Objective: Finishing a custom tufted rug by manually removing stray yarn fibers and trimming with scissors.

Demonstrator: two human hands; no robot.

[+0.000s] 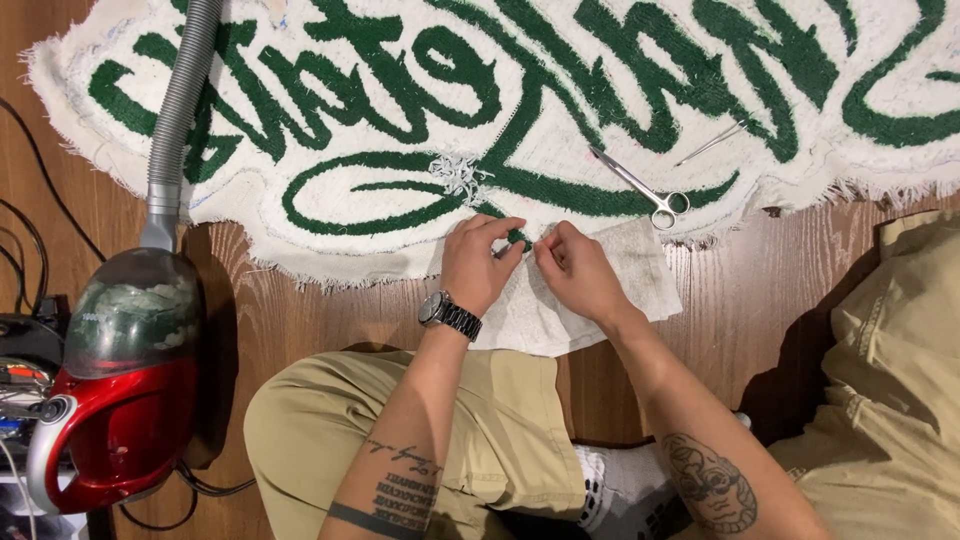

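Fingertips of left hand [478, 262] and right hand [578, 270] are pinched together on the tufted rug [400, 120] edge at frame centre; loose yarn is best picked slowly, scissors [640, 188] kept near.

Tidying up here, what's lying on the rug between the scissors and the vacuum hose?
In the head view, a small clump of loose white threads lies on the rug between them.

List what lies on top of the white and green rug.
On the rug lie scissors, a thin metal tool, loose white threads and a grey vacuum hose. Left hand and right hand cover its lower edge.
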